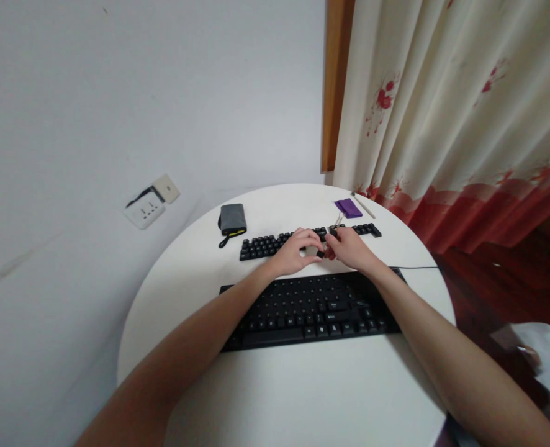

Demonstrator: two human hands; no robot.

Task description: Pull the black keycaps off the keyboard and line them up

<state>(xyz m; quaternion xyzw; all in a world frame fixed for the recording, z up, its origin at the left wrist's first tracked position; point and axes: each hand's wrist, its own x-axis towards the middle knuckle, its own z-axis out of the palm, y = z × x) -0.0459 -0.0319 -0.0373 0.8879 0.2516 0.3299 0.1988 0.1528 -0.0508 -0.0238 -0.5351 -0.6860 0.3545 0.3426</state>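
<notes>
My left hand (298, 253) is closed in a pinch on a small black keycap (320, 254). Close beside it, my right hand (349, 248) grips a thin tool (339, 220) whose two slender pale prongs point away from me; its exact kind is not clear, and my fingers hide most of it. Both hands are above the gap between a black keyboard (284, 307) and a row of loose black keycaps (261, 247) laid out behind it. Much of the keyboard's upper part shows small bare key posts, while keycaps sit on its lower rows. My forearms cover its two sides.
At the back left of the round white table (275, 397) lies a grey pouch (233, 218) with a black loop. A folded purple cloth (348, 208) and a thin pale stick-like tool (363, 205) lie at the back right. A cable (417, 267) runs off the right edge. Wall and curtain stand behind.
</notes>
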